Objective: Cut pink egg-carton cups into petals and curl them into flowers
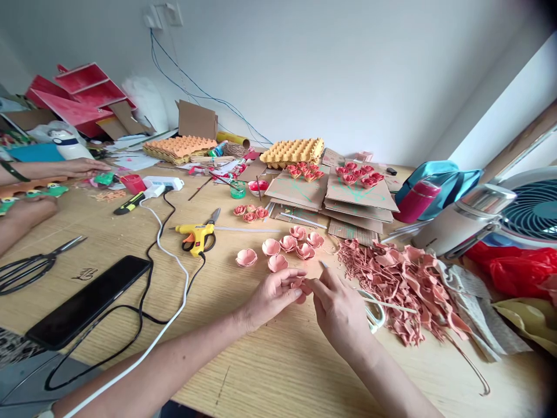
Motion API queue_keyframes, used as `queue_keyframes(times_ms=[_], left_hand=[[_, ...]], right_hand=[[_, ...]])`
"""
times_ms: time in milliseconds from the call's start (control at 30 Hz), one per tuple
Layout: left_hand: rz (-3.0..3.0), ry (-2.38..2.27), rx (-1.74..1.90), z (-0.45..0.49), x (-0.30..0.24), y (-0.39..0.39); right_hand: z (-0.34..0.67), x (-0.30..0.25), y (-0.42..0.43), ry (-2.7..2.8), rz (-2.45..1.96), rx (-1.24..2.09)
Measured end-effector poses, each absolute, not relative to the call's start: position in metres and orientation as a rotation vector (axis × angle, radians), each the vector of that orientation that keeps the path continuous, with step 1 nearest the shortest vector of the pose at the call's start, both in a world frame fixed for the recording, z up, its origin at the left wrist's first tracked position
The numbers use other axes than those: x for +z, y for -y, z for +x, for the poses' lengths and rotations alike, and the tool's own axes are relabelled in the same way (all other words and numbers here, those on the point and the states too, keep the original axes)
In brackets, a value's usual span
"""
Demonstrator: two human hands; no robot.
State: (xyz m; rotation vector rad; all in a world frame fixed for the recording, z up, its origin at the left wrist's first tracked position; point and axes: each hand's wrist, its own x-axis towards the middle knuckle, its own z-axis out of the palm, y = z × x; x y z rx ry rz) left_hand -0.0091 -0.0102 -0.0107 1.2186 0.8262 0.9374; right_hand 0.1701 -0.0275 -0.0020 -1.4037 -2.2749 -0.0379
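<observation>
My left hand point(274, 299) holds a small pink flower point(299, 284), cupped and cut from what looks like egg-carton pulp, between thumb and fingers. From the other side my right hand point(342, 305) pinches at its edge; the fingertips partly cover it. White scissor handles point(378, 313) show beside my right hand, and a thin stick point(395, 305) lies across them. Just beyond my hands sit several similar pink flower cups, one of them point(246, 258) a little apart to the left. To the right spreads a heap of pink scraps point(404, 278).
A yellow glue gun point(196, 237), black scissors point(39, 264), a phone point(89, 302) and cables occupy the left. Cardboard sheets point(359, 194) with red flowers, egg trays point(292, 152), a steel flask point(463, 220) and a fan point(535, 203) stand beyond. Another person's hands point(41, 209) work at far left.
</observation>
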Motion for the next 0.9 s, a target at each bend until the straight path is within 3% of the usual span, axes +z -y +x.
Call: queue_keyframes(times_ms=[267, 533, 767, 900], left_hand=[[1.278, -0.765, 0.942, -0.007, -0.014, 0.009], [1.312, -0.811, 0.953, -0.006, -0.018, 0.009], [1.313, -0.746, 0.915, -0.008, -0.008, 0.01], [1.356, -0.731, 0.92, -0.008, -0.007, 0.009]], right_hand=[[0.172, -0.003, 0.024, 2.11, -1.405, 0.19], [0.173, -0.005, 0.025, 2.136, -1.377, 0.163], [0.172, 0.0, 0.027, 2.283, -1.312, -0.074], [0.172, 0.001, 0.026, 2.19, -1.359, 0.089]])
